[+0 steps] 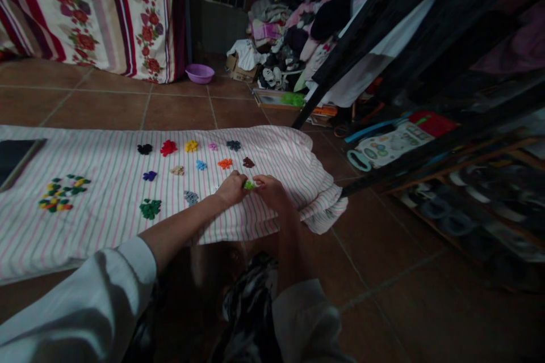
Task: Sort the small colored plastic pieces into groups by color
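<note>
Both hands meet over the striped cloth around a small light green pile. My left hand is closed at the pile's left side, its fingers bent down. From the right, my right hand has its fingertips pinched together at the green pieces; what they hold is too small to make out. Piles sorted by colour lie beyond and to the left: black, red, yellow, orange, brown, grey and dark green.
A mixed group of green, yellow and orange pieces lies at the left, near a dark framed board. A purple basin stands on the tiled floor. Slanted dark bars and a shoe rack are at the right.
</note>
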The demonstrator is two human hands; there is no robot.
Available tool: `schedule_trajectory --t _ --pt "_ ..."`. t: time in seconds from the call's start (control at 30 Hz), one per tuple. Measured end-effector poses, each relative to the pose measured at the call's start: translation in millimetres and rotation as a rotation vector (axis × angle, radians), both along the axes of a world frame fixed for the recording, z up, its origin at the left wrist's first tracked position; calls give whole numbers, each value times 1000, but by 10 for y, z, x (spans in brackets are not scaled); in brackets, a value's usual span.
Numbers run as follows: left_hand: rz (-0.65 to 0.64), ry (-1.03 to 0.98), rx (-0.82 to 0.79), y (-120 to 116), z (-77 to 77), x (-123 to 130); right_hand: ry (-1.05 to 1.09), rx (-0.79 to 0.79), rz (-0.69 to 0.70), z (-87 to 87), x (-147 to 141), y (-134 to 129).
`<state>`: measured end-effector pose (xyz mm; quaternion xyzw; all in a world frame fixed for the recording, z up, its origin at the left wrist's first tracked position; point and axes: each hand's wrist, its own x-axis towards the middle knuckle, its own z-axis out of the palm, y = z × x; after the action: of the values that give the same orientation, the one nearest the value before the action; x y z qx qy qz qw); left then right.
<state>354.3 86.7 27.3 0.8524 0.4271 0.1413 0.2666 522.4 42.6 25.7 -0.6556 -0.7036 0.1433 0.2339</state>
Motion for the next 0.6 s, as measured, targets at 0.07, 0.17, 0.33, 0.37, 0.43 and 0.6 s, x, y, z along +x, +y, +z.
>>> schedule_trajectory --t 0.07,0.17,0.33,0.37,0.43,0.6 --pt "4 0 14 3 7 -21 11 26 -18 12 1 17" --pt "65 -21 49 35 31 -109 24 92 -26 21 -59 92" --pt "323 -61 28 130 121 -375 84 121 16 -14 -340 290" --pt "369 -54 -15 143 144 -421 98 114 28 -26 -408 329" --pt "429 -41 -110 159 185 -482 113 97 39 -45 -535 400" --pt "480 -20 -184 174 253 -458 40 37 -64 -52 -723 524"
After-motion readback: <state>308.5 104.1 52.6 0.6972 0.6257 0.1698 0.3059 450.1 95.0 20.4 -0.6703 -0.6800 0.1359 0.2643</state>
